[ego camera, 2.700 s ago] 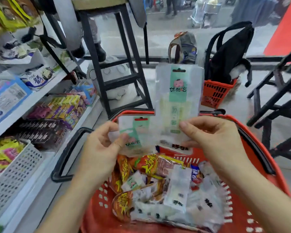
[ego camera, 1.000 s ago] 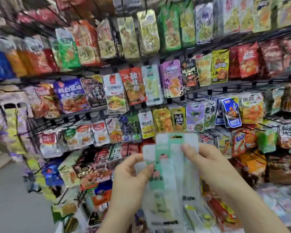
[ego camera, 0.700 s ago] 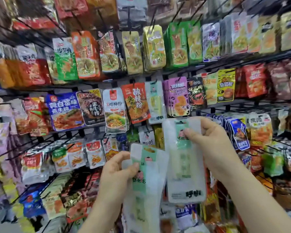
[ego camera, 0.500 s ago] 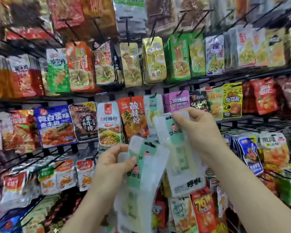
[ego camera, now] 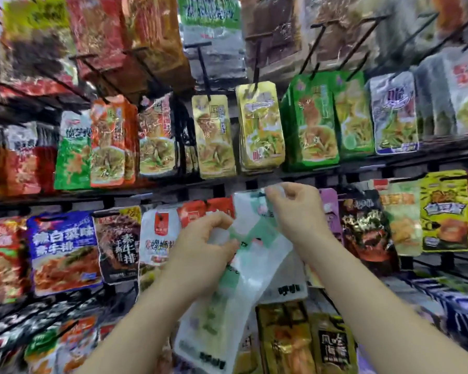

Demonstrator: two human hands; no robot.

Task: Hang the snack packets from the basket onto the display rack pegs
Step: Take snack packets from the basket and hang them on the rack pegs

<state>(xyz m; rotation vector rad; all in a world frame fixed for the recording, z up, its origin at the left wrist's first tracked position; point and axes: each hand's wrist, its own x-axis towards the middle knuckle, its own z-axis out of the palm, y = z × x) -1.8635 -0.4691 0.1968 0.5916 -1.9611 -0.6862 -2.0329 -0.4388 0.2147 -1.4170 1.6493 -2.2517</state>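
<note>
The right hand is raised in front of the middle row of the display rack, its fingers curled and pinching the top edge of a translucent white-and-green snack packet. That packet hangs down from the pinch, its lower end with black lettering showing beside the right wrist. Its top sits level with the hanging tops of a red packet on 1 side and a purple packet on the other; motion blur hides whether its hole is on a peg.

The left hand is lower and just beside it, with the thumb and curled fingers gripping a second packet of the same kind near its top. This 1 slants down and to the left, overlapping the first. I cannot tell whether more packets lie stacked behind it. Black pegs jut from the rack above, loaded with yellow and green packets.
</note>
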